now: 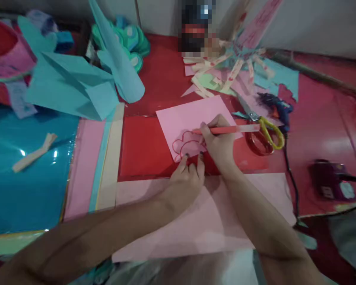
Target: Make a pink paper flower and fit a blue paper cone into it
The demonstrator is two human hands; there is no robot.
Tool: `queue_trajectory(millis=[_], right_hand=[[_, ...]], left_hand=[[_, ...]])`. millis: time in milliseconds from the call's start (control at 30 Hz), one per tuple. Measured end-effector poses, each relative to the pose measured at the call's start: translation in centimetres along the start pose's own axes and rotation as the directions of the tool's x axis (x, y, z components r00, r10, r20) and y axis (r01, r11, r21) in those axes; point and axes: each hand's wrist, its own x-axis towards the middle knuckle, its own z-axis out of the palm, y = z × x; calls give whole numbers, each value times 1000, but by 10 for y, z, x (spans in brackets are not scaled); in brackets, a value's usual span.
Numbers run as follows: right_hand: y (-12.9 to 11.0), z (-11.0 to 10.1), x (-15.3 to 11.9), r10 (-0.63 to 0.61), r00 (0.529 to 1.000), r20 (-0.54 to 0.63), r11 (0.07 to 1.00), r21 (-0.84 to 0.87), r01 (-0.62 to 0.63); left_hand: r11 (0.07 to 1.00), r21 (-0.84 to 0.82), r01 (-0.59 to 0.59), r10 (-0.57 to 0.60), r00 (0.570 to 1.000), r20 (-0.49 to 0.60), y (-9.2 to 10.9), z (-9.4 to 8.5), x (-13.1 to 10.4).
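A sheet of pink paper (201, 111) lies tilted on a red folder (145, 150). Scalloped curved outlines in red are drawn on its lower part. My right hand (221, 144) is closed round a red felt-tip pen (225, 130), whose tip is at the top of the outline. My left hand (188, 178) rests at the paper's lower edge, two fingertips apart and pressing on it, the middle fingers bent. Just right of the pen lie scissors (253, 115) with yellow and red handles.
Teal folded paper (74, 85) and a teal paper cone (118, 59) stand at the back left. Behind the scissors are pink and blue paper scraps (210, 81) and a dark glue gun (280, 107) with a cable. A blue folder (26, 190) lies left, a dark box-like device (329, 180) right.
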Motion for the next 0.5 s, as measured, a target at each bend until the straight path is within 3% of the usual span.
queue_trajectory(millis=[133,267,500], right_hand=[[1,0,0,-19,1000,23,999,-46,20],[5,1,0,-20,999,-38,998,-57,18],[4,1,-1,16,999,-50,999,-30,-18]], left_hand=[[999,-24,-26,27,999,23,0,0,0],[1000,0,-28,28,998,51,-1,-1,0],[1000,19,-24,24,1000,-7,1,0,0]])
